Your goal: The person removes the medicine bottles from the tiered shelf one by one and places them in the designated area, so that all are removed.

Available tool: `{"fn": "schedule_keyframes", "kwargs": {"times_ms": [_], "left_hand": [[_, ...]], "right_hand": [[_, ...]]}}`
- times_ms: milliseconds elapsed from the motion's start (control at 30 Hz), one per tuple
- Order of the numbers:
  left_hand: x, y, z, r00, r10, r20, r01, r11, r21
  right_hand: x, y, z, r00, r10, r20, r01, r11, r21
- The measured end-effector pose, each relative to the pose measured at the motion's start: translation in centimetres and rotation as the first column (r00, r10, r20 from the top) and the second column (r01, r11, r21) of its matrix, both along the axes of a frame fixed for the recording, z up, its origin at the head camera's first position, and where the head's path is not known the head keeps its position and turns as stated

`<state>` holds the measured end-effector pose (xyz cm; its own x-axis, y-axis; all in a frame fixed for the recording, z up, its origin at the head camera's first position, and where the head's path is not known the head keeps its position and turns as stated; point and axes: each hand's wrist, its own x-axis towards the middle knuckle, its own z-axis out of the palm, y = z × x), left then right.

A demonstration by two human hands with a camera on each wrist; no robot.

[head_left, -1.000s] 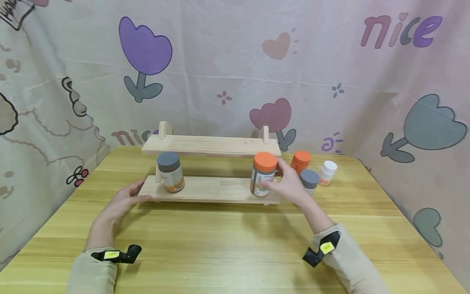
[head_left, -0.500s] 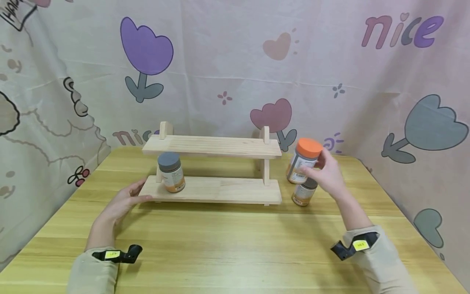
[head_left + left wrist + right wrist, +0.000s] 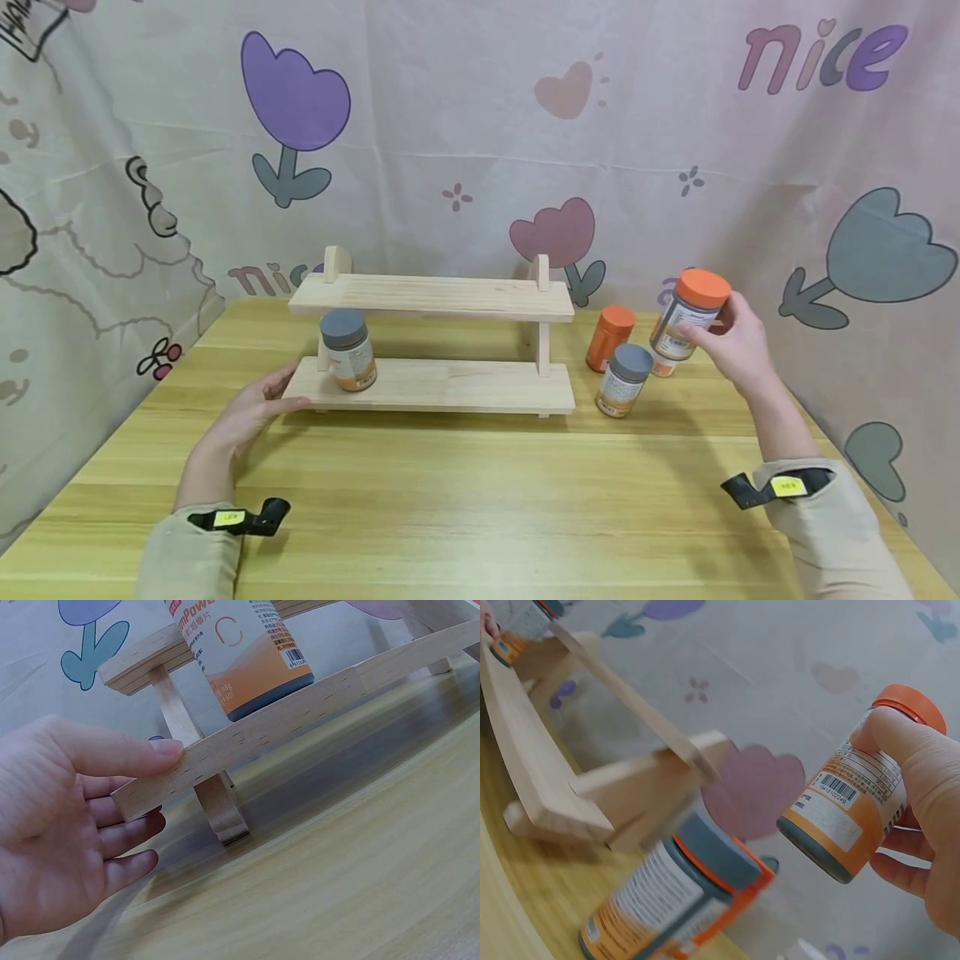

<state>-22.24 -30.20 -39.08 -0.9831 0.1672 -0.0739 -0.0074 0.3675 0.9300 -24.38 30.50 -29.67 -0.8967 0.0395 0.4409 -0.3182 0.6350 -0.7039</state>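
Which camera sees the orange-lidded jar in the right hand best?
The right wrist view: the jar is close up, its barcode plain, though the right hand covers part. The head view shows it smaller. The left wrist view doesn't show it.

The orange-capped bottle (image 3: 687,312) is held tilted, right of the wooden rack (image 3: 442,384).
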Motion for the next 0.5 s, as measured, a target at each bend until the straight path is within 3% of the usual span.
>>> {"fn": "schedule_keyframes", "kwargs": {"times_ms": [233, 500], "left_hand": [[-0.1, 0.0, -0.1, 1.000, -0.001, -0.003, 0.001, 1.000, 0.012], [0.0, 0.0, -0.1, 1.000, 0.004, -0.003, -0.004, 1.000, 0.020]], "right_hand": [[0.5, 1.8, -1.1, 0.996, -0.053, 0.072, 0.055, 0.998, -0.019], [0.7, 3.4, -3.3, 0.985, -0.073, 0.158, 0.069, 0.997, 0.031]]}}
